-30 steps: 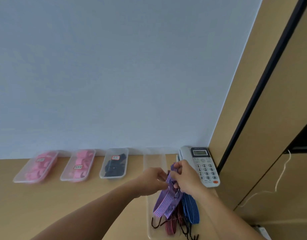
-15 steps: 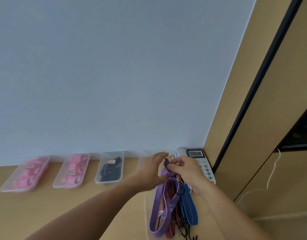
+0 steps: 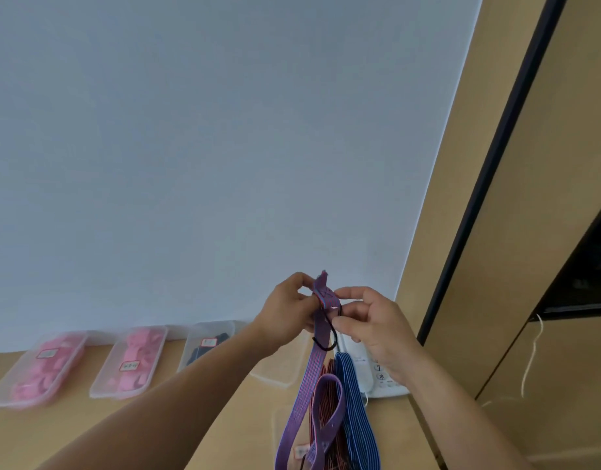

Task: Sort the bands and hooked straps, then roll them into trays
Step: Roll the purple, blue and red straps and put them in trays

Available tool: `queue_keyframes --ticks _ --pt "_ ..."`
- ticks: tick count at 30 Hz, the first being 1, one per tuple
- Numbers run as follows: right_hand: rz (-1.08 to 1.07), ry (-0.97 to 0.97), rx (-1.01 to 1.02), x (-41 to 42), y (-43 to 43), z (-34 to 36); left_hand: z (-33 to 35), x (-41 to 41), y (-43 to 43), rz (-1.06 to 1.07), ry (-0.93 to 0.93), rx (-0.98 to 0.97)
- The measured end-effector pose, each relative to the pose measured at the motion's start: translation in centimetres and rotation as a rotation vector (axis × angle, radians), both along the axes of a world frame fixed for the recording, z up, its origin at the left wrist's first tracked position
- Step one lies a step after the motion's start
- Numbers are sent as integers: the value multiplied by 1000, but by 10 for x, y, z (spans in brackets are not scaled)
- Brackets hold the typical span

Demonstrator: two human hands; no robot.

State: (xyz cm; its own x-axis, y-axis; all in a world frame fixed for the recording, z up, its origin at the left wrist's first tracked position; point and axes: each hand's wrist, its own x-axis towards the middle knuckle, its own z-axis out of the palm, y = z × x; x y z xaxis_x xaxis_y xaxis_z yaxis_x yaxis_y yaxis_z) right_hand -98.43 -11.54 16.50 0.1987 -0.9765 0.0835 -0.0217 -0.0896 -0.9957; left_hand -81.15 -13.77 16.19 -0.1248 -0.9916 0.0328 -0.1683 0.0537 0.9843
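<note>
Fingers point(image 3: 351, 293) of the left hand point(image 3: 285, 317) and right hand point(image 3: 370, 327) pinch the top end of a purple striped elastic strap point(image 3: 316, 357), held above the wooden bench point(image 3: 244, 418). Its tail hangs into a clear plastic tray point(image 3: 279, 422) beside a red striped strap point(image 3: 317, 412) and a blue striped strap point(image 3: 353, 401). Its black wire hook point(image 3: 327, 346) could snag those and drag them out.

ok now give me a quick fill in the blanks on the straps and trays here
The left hand and right hand both pinch the top of a strap coloured ___.
The leftmost tray holds bands coloured ___.
Between the red strap and the phone lies a strap coloured ___.
Missing words: purple; pink; blue.
</note>
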Motion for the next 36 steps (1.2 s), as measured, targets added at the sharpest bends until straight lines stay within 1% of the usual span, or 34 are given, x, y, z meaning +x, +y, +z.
queue_keyframes --ticks 2,4,7,9,10,13,17,21,25,27,29,31,36 --pt "-23 -18 -45 -1 0 5 1 -2 3 33 -81 -60" --pt "-9 -21 -60 -3 -1 10 3 -2 10 45 -115 -160" --pt "20 17 -58 -6 -4 15 10 3 20 -17 -123 -317" --pt "19 8 -63 -7 -4 17 13 4 23 -77 -168 -353" --pt "16 -5 -69 -7 -4 18 14 4 25 -94 -150 -319" --pt "-33 -24 -80 -4 -4 19 16 2 28 -131 1 -180" --pt "-124 -1 -67 -2 -4 18 15 2 28 -214 130 -94" --pt "-189 77 -110 -1 -4 15 12 0 26 -155 164 -67" --pt "-204 10 -67 0 -3 11 20 -2 23 -106 310 -6" --pt "-145 -35 -4 1 0 8 26 -2 19 -103 347 17" --pt "-40 -108 76 4 4 5 30 -2 17 -89 359 20" --pt "6 -119 101 8 7 3 32 -1 15 -47 344 11" --pt "-95 24 103 14 5 -1 31 1 13 12 250 -21"
